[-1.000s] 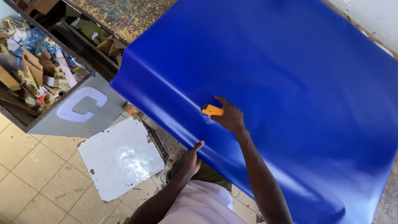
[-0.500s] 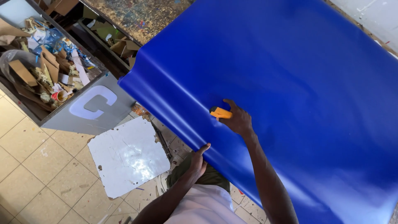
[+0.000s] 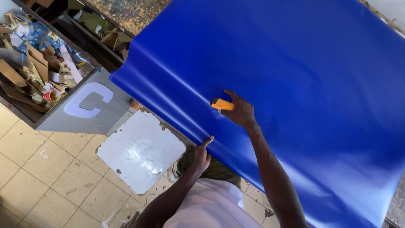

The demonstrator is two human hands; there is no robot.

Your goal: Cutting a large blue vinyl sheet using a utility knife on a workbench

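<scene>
Your right hand [image 3: 241,113] is closed around a small orange tool [image 3: 221,104], a squeegee or a cutter, I can't tell which, pressed onto the blue sheet [image 3: 295,76] just left of the frame's centre. The sheet fills the whole right and upper part of the picture, spread over the counter [image 3: 126,12], whose paint-spattered top only shows at the upper edge, and its near edge hangs over in a soft roll. Your left hand [image 3: 201,154] is open, fingertips touching that hanging edge at lower centre, not gripping it. That is the weak point: with only a light touch there, a hard push of the tool could make the sheet slide or bunch toward the lower left, and the long ripples already running along the overhang could set into creases. If the tool carries a blade, a slip across the glossy surface could score the sheet or run toward your left hand, which sits close below its line. The loose overhang could also drag on the floor [image 3: 38,169], where a white panel [image 3: 141,150] lies beside a grey box [image 3: 88,114] with a white letter on its side, full of cardboard scraps, and pick up dirt or snag.
</scene>
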